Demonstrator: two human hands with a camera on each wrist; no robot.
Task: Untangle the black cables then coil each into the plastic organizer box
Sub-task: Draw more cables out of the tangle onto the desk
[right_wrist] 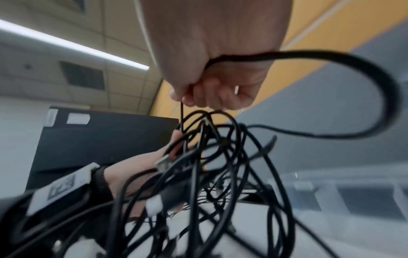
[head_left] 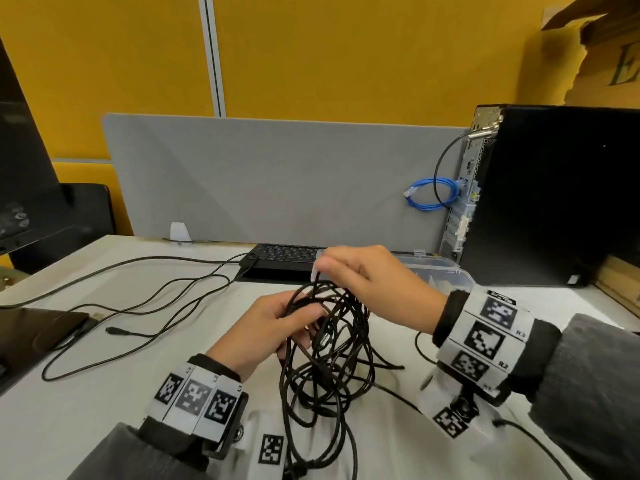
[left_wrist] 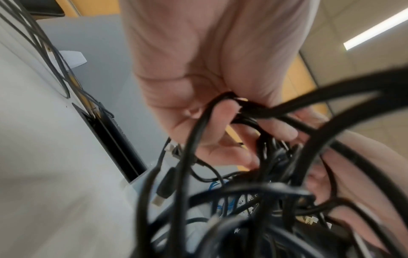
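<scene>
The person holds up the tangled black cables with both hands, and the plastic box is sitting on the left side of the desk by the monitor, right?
Not quite. The plastic organizer box sits on the right side of the desk, beside the black computer tower, as the head view shows. The rest holds: the left hand and right hand both hold up the tangled black cables.

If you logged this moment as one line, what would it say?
stage: untangling | left hand: grips black cable tangle | right hand: pinches one strand, lifted | plastic organizer box: no coil seen inside
</scene>
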